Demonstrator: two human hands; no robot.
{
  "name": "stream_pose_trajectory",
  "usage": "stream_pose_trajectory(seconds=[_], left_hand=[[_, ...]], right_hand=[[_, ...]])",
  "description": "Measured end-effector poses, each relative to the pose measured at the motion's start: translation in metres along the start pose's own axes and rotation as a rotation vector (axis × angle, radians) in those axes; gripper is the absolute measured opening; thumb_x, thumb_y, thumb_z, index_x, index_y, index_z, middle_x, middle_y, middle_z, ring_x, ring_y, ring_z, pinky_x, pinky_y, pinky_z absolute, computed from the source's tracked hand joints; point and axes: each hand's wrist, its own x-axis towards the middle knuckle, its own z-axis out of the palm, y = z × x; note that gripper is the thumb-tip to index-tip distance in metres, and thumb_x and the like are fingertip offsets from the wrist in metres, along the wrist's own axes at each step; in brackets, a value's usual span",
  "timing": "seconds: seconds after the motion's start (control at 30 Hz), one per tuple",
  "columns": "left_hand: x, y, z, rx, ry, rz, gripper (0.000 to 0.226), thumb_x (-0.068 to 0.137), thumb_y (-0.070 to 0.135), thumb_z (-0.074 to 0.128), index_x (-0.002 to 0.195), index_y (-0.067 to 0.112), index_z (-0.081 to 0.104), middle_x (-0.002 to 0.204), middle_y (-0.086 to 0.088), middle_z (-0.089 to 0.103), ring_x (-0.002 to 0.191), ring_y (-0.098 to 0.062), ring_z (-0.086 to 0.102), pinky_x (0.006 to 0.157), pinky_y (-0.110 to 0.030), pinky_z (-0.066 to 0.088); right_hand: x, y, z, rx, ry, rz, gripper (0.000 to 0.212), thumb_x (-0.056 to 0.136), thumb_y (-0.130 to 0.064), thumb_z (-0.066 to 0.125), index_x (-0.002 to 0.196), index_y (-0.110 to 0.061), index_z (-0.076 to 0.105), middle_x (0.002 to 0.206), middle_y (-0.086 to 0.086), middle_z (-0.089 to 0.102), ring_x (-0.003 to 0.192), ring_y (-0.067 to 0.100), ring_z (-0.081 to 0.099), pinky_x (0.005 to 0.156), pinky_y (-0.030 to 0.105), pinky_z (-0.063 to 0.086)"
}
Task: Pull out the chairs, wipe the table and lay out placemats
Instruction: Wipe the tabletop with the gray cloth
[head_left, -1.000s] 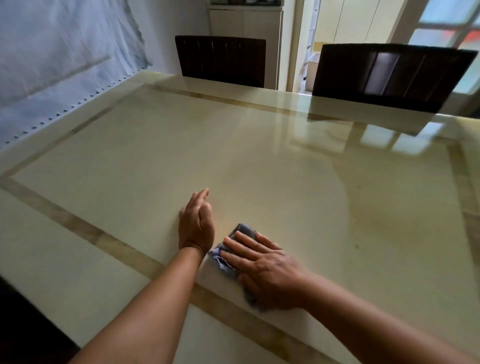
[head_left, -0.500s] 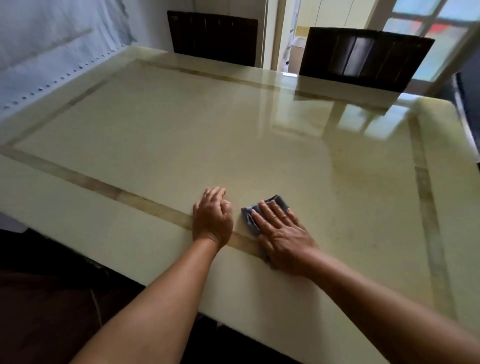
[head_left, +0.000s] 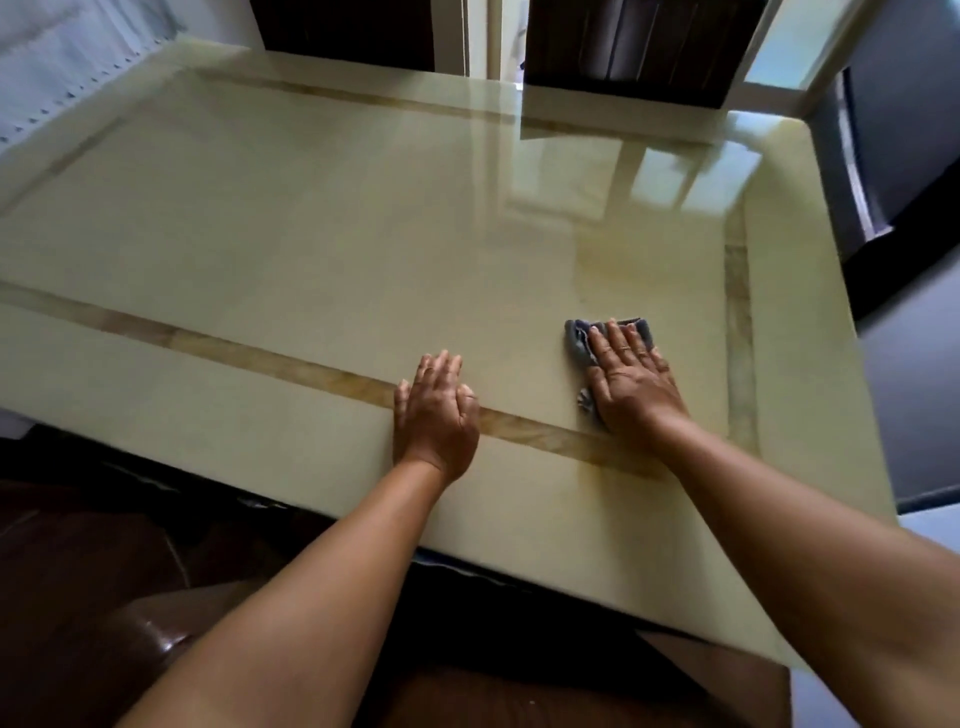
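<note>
From the head camera we look down on a glossy cream table (head_left: 311, 234) that fills most of the view. A tan inlaid band (head_left: 208, 338) runs along the near side, turns up the right side and continues along the far side, framing the middle panel. The polish mirrors a bright window (head_left: 670, 171) in the far right part of the top.

Our left hand (head_left: 435, 410) lies palm down across the near band, fingers straight and together, holding nothing. Our right hand (head_left: 631, 382) lies flat, well apart from the left and near the right band, fingers extended and pressing a small grey-blue cloth (head_left: 577, 340) against the tabletop. The cloth shows beyond the fingertips and to the left of the hand; the rest is hidden under the palm.

Two dark wooden chairs stand at the far edge: one far chair (head_left: 353, 26) left of centre, the other chair (head_left: 639, 47) to the right, its back reflected in the top. A pale blue cloth cover (head_left: 57, 62) hangs at the far left. Below the near edge we see a brown leather seat (head_left: 104, 597). Past the right edge lies grey floor (head_left: 914, 395) and a dark frame (head_left: 893, 208).
</note>
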Motion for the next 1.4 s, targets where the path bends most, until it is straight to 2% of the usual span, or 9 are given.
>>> stream_pose_trajectory(seconds=[0.1,0.3,0.37,0.43,0.57,0.7,0.97,1.27,1.4], left_hand=[[-0.006,0.01,0.007,0.004,0.002,-0.054,0.072,0.077,0.037,0.013,0.144,0.017,0.031,0.157,0.0,0.021,0.146,-0.013,0.01,0.117,-0.035,0.001],[-0.029,0.048,0.033,0.074,-0.039,-0.165,0.076,0.075,0.039,0.01,0.146,0.016,0.026,0.159,-0.001,0.015,0.147,-0.014,0.006,0.117,-0.039,0.0],[-0.04,0.062,0.041,0.09,-0.038,-0.173,0.075,0.077,0.039,0.01,0.147,0.017,0.024,0.159,-0.001,0.013,0.147,-0.014,0.005,0.117,-0.04,-0.001],[-0.051,0.07,0.047,0.101,-0.034,-0.169,0.069,0.083,0.038,0.012,0.147,0.017,0.023,0.159,-0.001,0.012,0.147,-0.014,0.004,0.117,-0.04,0.0],[-0.07,0.079,0.048,0.077,-0.028,-0.229,0.053,0.097,0.033,0.018,0.148,0.017,0.022,0.16,0.0,0.01,0.147,-0.013,0.003,0.117,-0.04,-0.001],[-0.077,0.082,0.044,0.036,-0.071,-0.234,0.048,0.101,0.022,0.023,0.148,0.016,0.02,0.16,-0.001,0.007,0.147,-0.014,0.003,0.117,-0.04,0.001],[-0.07,0.08,0.05,-0.015,-0.094,-0.261,0.047,0.1,0.021,0.024,0.147,0.016,0.025,0.16,-0.001,0.008,0.147,-0.016,0.0,0.117,-0.044,0.0],[-0.075,0.094,0.057,0.08,-0.087,-0.19,0.048,0.099,0.024,0.022,0.147,0.019,0.024,0.16,-0.001,0.008,0.147,-0.016,-0.001,0.117,-0.046,-0.003],[-0.08,0.105,0.061,0.025,-0.135,-0.121,0.048,0.1,0.023,0.021,0.147,0.02,0.023,0.16,-0.001,0.007,0.147,-0.015,0.0,0.116,-0.046,-0.003]], right_hand=[[-0.015,-0.019,0.008,-0.023,-0.029,-0.076,0.057,0.101,-0.039,0.02,0.152,-0.025,-0.002,0.16,-0.002,-0.013,0.147,0.016,-0.014,0.119,0.034,-0.008],[-0.08,-0.009,0.031,-0.118,-0.133,-0.716,0.062,0.093,-0.046,0.013,0.152,-0.03,-0.001,0.157,-0.011,-0.012,0.144,0.011,-0.014,0.118,0.031,-0.01],[-0.082,0.018,0.025,-0.166,-0.152,-0.812,0.066,0.088,-0.047,0.005,0.152,-0.03,-0.001,0.153,-0.013,-0.014,0.143,0.011,-0.016,0.118,0.031,-0.01],[-0.073,0.051,0.013,-0.149,-0.121,-0.724,0.06,0.094,-0.045,0.01,0.152,-0.029,0.001,0.157,-0.011,-0.011,0.143,0.01,-0.015,0.117,0.028,-0.011],[-0.054,0.111,-0.01,-0.086,-0.056,-0.385,0.06,0.096,-0.043,0.013,0.152,-0.027,0.002,0.161,-0.003,-0.005,0.147,0.012,-0.009,0.118,0.028,-0.006],[-0.063,0.09,-0.005,0.001,-0.065,-0.22,0.056,0.101,-0.039,0.019,0.152,-0.026,-0.001,0.16,-0.004,-0.01,0.147,0.013,-0.013,0.119,0.033,-0.007],[-0.123,0.012,0.029,-0.041,-0.114,-0.626,0.056,0.1,-0.044,0.025,0.151,-0.035,0.005,0.161,-0.009,-0.003,0.148,0.015,-0.007,0.118,0.033,-0.009],[-0.144,0.042,0.028,-0.085,-0.102,-0.618,0.056,0.1,-0.045,0.025,0.151,-0.035,0.004,0.16,-0.01,-0.005,0.147,0.013,-0.009,0.118,0.03,-0.01],[-0.163,0.084,0.028,-0.123,-0.104,-0.599,0.069,0.086,-0.058,-0.004,0.151,-0.035,0.005,0.158,-0.012,-0.005,0.147,0.013,-0.009,0.12,0.03,-0.008]])
